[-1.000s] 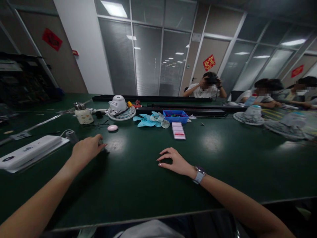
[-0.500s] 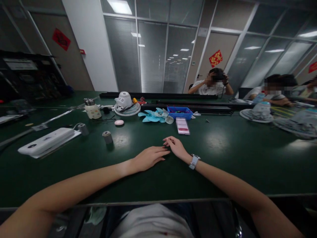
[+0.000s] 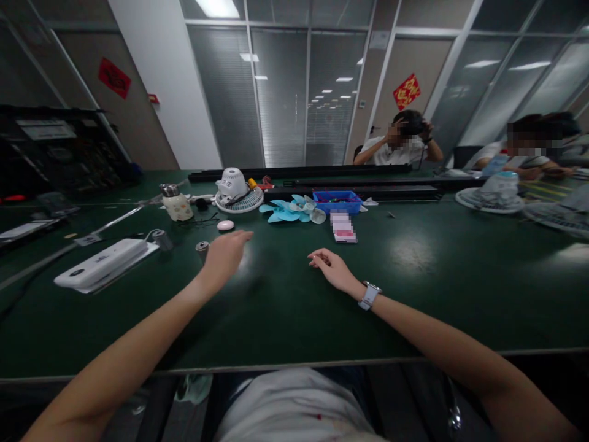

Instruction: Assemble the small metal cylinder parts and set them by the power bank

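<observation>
My left hand (image 3: 226,253) is raised over the green table, seen from the back, its fingers stretched to the right and nothing visible in them. Behind its wrist side stands a small grey cylinder (image 3: 201,247), partly hidden by the hand. Just beyond the fingers lies a small pale pink oval object (image 3: 225,226). Resting on the tabletop, my right hand (image 3: 338,270) has its fingers loosely bent, apart from the thumb, with no object showing in them. A phone-shaped pink and white item (image 3: 343,227), blurred out in part, lies beyond my right hand.
Farther back are a white fan head on its grille (image 3: 231,187), light blue fan blades (image 3: 288,209) and a blue bin (image 3: 337,201). At left stand a patterned bottle (image 3: 177,205), a long white device (image 3: 105,264) and another grey cylinder (image 3: 162,239). People sit across the table.
My left hand has lifted away from beside my right hand and moved left and forward, towards the grey cylinder and pink oval object. My right hand stays nearly in place, fingers more bent.
</observation>
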A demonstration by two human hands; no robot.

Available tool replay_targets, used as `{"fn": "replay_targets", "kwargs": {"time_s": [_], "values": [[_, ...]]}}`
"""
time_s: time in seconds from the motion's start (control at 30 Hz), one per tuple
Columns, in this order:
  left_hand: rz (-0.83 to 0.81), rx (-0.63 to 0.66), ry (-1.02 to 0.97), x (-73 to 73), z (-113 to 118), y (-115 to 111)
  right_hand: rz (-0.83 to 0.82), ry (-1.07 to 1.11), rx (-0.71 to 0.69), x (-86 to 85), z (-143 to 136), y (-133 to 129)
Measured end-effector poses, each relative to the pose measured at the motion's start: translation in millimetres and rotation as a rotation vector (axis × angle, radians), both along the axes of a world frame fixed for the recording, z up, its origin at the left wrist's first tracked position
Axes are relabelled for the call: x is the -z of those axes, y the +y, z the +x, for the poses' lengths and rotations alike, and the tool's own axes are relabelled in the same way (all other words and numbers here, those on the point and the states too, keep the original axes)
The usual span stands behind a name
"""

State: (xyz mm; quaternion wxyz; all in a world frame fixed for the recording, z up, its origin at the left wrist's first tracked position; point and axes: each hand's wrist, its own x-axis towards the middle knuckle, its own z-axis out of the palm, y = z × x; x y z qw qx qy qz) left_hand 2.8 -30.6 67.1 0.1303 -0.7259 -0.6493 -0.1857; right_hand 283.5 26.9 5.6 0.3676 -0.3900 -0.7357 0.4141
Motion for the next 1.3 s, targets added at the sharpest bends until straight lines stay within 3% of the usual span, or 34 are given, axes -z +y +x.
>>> {"fn": "replay_targets", "kwargs": {"time_s": [0.1, 0.2, 0.33, 0.8, 0.93, 1.3], "values": [[-0.036, -0.311, 0.049, -13.6, -24.4, -6.1, 0.055, -0.087, -0.009, -3.6, 4.6, -5.2], [-0.125, -0.415, 0.087, -13.6, -37.0, -13.3, 0.074, -0.129, -0.031, -3.6, 9.4, -6.1], [-0.168, -0.419, 0.083, -10.3, -48.1, -15.3, 0.062, -0.13, -0.065, 0.1, 13.3, -1.5], [-0.169, -0.403, -0.044, -20.8, -77.3, -9.8, 0.045, -0.131, -0.084, 3.5, 14.4, 3.2], [-0.157, -0.385, -0.053, -19.1, -83.6, -7.5, 0.041, -0.132, -0.087, 3.1, 14.5, 3.5], [-0.338, -0.416, 0.008, -2.0, -90.6, 4.6, 0.038, -0.122, -0.095, 5.6, 13.2, 6.8]]}}
